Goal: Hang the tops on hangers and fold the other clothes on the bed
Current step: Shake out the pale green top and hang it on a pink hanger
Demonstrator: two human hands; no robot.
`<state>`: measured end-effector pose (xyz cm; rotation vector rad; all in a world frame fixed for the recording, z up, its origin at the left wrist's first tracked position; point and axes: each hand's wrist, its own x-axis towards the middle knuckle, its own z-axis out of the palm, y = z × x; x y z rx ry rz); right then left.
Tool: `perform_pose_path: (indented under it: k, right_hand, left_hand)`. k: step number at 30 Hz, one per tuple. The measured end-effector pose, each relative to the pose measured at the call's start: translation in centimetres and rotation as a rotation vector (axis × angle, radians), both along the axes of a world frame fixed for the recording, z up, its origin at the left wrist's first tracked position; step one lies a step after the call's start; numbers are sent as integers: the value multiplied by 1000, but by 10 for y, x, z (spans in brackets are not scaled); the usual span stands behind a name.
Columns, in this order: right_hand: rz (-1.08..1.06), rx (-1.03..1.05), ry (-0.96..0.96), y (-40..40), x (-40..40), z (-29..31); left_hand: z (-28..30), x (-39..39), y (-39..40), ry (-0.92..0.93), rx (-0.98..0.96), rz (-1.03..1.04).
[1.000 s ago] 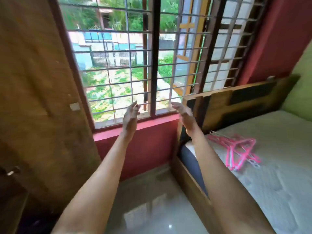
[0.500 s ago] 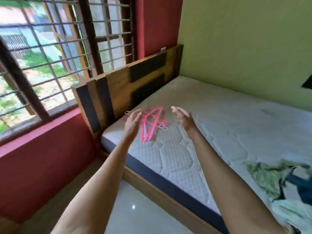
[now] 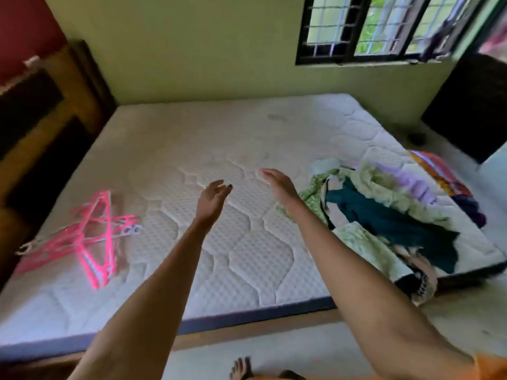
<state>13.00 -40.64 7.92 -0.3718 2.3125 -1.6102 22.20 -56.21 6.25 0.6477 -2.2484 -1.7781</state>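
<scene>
A white quilted mattress (image 3: pixel 219 138) fills the view. A heap of pink hangers (image 3: pixel 90 237) lies on its left side near the headboard. A pile of mixed clothes (image 3: pixel 384 212), green, teal, lilac and striped, lies on the right end and spills over the near corner. My left hand (image 3: pixel 211 200) and my right hand (image 3: pixel 277 182) are both stretched out above the middle of the mattress, fingers relaxed, holding nothing. The hangers are well to the left of my left hand; the clothes start just right of my right wrist.
A wooden headboard (image 3: pixel 41 127) stands on the left. A barred window (image 3: pixel 370 26) is in the green wall behind the bed. A dark piece of furniture (image 3: pixel 472 105) stands at the far right. Pale floor (image 3: pixel 274 352) runs along the bed's near edge, where my foot (image 3: pixel 241 368) shows.
The view has swung right from the window and headboard to the whole bed. The clothes pile has come into view. Both hands stay raised and empty.
</scene>
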Motion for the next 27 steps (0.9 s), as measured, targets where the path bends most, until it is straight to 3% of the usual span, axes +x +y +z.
perform_pose_path:
  k: [6,14,18,23,27]
  right_hand:
    - [-256,-8,-104,96,-44,-23]
    - [-477,105,-185,193,-127,-60]
    - [-449,331,-164,241,-182,-90]
    - [-409,767,-150,294,-235,-127]
    - [-249,975,-135,321,-258,-147]
  left_hand:
    - [-12,-90,75,-63,-11,-229]
    - [-50,-186,169,-146,-17,-229]
    - [-66,-225,217,-212,0,-185]
    - [-84,-265,269,-294,26,-172]
    - [-97,-280,294,-322,14,-149]
